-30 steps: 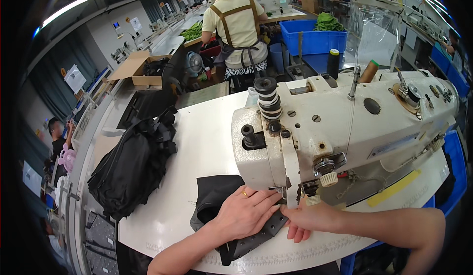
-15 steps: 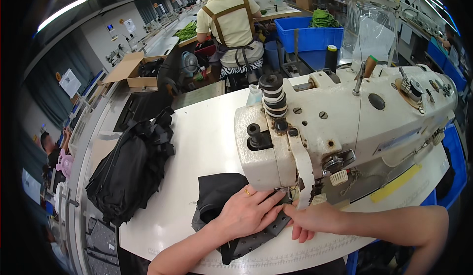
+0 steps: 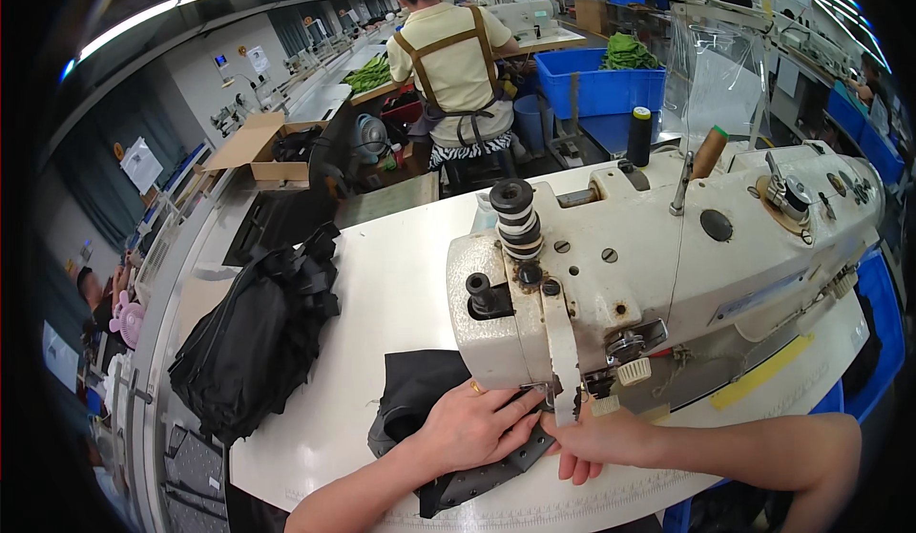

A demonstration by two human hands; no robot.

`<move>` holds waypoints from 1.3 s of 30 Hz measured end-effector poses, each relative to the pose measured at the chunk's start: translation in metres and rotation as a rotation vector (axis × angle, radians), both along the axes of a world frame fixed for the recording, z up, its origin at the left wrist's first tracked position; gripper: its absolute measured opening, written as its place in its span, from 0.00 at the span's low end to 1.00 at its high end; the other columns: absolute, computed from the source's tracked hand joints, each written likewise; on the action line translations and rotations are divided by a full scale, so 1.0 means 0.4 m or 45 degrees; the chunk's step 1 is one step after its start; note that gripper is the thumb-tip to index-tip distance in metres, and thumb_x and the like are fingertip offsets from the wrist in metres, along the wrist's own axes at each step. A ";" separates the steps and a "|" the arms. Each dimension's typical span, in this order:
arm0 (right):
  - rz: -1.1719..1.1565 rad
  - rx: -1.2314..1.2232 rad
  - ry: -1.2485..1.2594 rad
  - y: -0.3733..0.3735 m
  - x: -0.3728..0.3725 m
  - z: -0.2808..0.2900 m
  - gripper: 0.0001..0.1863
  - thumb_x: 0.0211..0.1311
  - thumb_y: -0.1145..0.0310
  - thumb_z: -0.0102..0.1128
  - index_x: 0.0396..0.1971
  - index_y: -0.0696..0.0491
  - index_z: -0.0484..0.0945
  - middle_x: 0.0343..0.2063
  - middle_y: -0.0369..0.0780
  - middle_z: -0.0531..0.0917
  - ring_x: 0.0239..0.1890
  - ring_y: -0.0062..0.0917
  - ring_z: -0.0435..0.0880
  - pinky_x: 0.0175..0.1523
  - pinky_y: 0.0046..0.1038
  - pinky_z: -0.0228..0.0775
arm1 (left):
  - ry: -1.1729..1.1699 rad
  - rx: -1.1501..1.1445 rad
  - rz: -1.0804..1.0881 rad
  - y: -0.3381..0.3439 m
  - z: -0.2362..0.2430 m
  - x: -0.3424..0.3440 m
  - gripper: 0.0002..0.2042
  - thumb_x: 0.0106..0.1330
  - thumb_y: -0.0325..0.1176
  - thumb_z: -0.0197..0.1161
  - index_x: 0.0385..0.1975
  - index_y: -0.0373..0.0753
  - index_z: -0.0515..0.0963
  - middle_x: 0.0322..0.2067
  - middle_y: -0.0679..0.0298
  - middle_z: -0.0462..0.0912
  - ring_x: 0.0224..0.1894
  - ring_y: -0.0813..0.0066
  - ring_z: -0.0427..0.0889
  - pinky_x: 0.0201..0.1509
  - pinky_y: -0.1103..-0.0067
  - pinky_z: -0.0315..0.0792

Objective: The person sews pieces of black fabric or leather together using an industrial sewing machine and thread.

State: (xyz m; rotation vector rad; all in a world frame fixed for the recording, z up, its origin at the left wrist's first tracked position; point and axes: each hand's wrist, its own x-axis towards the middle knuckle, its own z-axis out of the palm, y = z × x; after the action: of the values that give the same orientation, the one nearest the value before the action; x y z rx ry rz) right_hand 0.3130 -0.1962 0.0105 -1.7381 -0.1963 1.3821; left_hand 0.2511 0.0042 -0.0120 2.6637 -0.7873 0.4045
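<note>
A black fabric piece [image 3: 416,376] lies folded on the white table under the front end of the sewing machine [image 3: 630,256]. One of its layers shows rows of small holes. My left hand [image 3: 477,425] rests on this fabric with its fingers stretched toward the needle area, a ring on one finger. From the other side, my right hand [image 3: 603,439] pinches the fabric edge just below the machine head, with its other fingers curled beneath. A white strip [image 3: 563,361] hanging from the head partly hides the needle area and the right fingertips.
On the left of the sewing table [image 3: 367,285] sits a pile of black fabric pieces [image 3: 258,342]. Behind are an open cardboard box [image 3: 277,163], a seated co-worker [image 3: 456,65] with their back to me, and a blue bin [image 3: 601,89] holding green pieces. Thread cones [image 3: 639,137] stand behind the machine.
The view has shifted slightly, so the machine sits a little lower and further left in the picture. Both hands keep nearly the same position on the fabric.
</note>
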 end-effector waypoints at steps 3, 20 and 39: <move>-0.010 -0.027 -0.003 0.002 -0.003 0.001 0.20 0.66 0.57 0.46 0.32 0.63 0.73 0.20 0.46 0.84 0.17 0.26 0.83 0.20 0.24 0.74 | 0.009 -0.017 0.004 0.000 0.000 -0.003 0.16 0.62 0.36 0.64 0.47 0.37 0.82 0.42 0.60 0.81 0.45 0.64 0.81 0.50 0.74 0.77; 0.042 -0.025 -0.082 0.006 -0.008 -0.001 0.23 0.69 0.56 0.43 0.29 0.62 0.76 0.21 0.46 0.85 0.17 0.25 0.84 0.21 0.23 0.74 | -0.023 -0.004 0.005 -0.003 0.006 -0.002 0.16 0.61 0.36 0.64 0.46 0.35 0.82 0.44 0.59 0.81 0.50 0.64 0.79 0.54 0.74 0.76; 0.113 -0.113 -0.105 0.008 -0.001 -0.001 0.30 0.73 0.45 0.40 0.38 0.61 0.78 0.22 0.41 0.84 0.20 0.22 0.83 0.24 0.21 0.74 | -0.128 -0.229 -0.079 0.006 -0.011 0.008 0.08 0.57 0.31 0.68 0.35 0.39 0.85 0.38 0.67 0.84 0.45 0.68 0.82 0.48 0.75 0.79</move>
State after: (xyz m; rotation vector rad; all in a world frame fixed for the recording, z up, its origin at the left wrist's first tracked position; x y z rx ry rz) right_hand 0.3127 -0.1931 0.0101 -1.8812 -0.2643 1.4026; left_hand 0.2544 0.0067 -0.0165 2.4620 -0.8198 0.5693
